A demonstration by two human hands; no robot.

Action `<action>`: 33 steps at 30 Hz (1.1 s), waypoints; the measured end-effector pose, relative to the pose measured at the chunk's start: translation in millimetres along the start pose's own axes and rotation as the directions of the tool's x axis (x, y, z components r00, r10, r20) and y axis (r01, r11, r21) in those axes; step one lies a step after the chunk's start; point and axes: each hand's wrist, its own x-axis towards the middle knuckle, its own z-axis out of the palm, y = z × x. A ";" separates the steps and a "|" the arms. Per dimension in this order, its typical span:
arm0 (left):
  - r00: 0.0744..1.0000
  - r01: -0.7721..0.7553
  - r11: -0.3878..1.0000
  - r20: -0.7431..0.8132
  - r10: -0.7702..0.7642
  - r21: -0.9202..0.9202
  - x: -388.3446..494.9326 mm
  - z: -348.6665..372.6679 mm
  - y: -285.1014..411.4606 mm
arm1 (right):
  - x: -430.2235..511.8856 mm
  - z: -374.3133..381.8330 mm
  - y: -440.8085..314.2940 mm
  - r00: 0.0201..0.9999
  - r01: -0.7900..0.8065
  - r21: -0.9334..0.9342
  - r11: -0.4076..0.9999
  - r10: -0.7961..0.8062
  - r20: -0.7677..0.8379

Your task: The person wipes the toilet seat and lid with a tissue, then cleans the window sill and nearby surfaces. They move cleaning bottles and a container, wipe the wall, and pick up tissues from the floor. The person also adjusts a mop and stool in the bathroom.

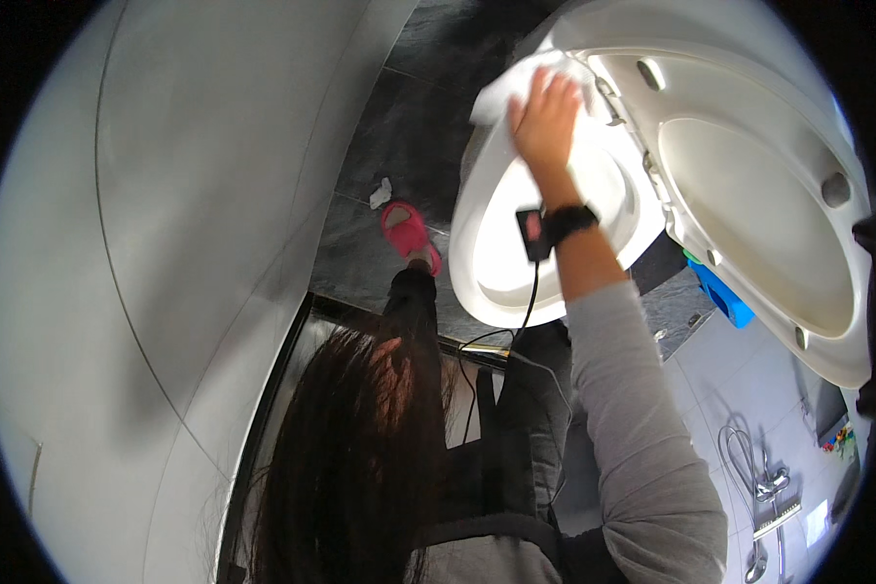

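My right hand (547, 120) lies palm down on a white wipe or paper sheet (493, 101), at the upper end of the rim of a white toilet bowl (463, 252). The fingers are extended and slightly blurred, with the thumb apart; no grip on the sheet shows. A black wristband with a small box and a cable is on this wrist, over the bowl. The seat and lid (759, 212) are raised to the right of the bowl. The bowl's inside is very bright, so its detail is lost. My left hand is out of view.
A crumpled white tissue (381, 193) lies on the dark tiled floor beside a pink slipper (406, 230) on a foot. A blue plastic object (723, 293) is behind the toilet seat. Long hair hangs at lower left. A shower fixture (770, 483) is at lower right.
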 end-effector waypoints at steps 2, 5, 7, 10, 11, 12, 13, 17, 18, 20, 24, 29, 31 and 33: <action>1.000 -0.005 0.992 0.022 0.007 -0.124 -0.5 -1.9 0.6 | -58.8 -34.3 -25.3 0.906 0.089 0.161 0.983 -0.147 0.397; 0.999 -0.030 0.990 0.029 0.034 -0.136 1.8 -2.8 -10.0 | -132.3 -64.0 -64.6 0.814 0.119 0.518 0.847 -0.382 0.438; 0.999 -0.033 0.993 0.033 0.037 -0.114 3.1 -1.9 -18.2 | -136.7 -54.7 -73.3 0.889 0.018 0.532 0.846 -0.257 0.379; 0.998 -0.041 0.994 0.043 0.046 -0.105 8.7 -2.1 -23.1 | -90.2 -27.2 -61.0 0.976 -0.025 0.474 0.880 -0.081 0.203; 0.997 -0.050 0.993 0.047 0.055 -0.105 11.0 -3.1 -22.4 | -64.7 -19.3 -53.0 0.986 -0.054 0.426 0.903 -0.021 0.168; 0.997 -0.050 0.993 0.052 0.056 -0.111 12.9 -4.1 -20.5 | -40.3 -13.9 -41.6 0.995 -0.074 0.441 0.895 0.036 0.096; 0.996 -0.050 0.991 0.063 0.058 -0.122 13.9 -5.9 -18.1 | -17.8 -8.4 -31.8 0.994 -0.112 0.382 0.917 0.099 0.052; 0.993 0.002 0.989 0.116 0.016 -0.147 7.4 -9.6 -11.4 | 42.4 15.6 -2.0 0.991 -0.053 0.156 0.986 0.072 -0.116; 0.996 -0.002 0.999 0.092 0.007 -0.052 4.8 -9.5 -12.0 | 45.9 20.2 1.8 0.992 -0.058 0.122 0.991 0.070 -0.102; 0.995 -0.090 0.969 -0.026 0.099 0.230 3.0 -4.6 -15.2 | 42.3 26.5 4.2 0.996 -0.031 0.095 0.995 0.039 -0.085; 0.995 -0.059 0.988 -0.070 0.070 0.143 9.4 6.2 -24.7 | -19.2 5.9 -12.8 0.998 0.059 0.179 0.982 -0.053 -0.036; 0.989 -0.115 0.980 -0.078 0.129 0.164 8.0 16.5 -27.6 | -169.1 -57.4 -75.4 0.772 0.208 0.375 0.904 -0.387 0.504; 0.985 -0.137 0.976 -0.083 0.152 0.168 8.5 18.1 -31.5 | -198.0 -68.8 -80.4 0.803 0.322 0.371 0.871 -0.459 0.380; 0.982 -0.151 0.972 -0.084 0.168 0.179 9.2 20.8 -40.0 | -188.6 -63.4 -69.8 0.812 0.304 0.492 0.816 -0.492 0.315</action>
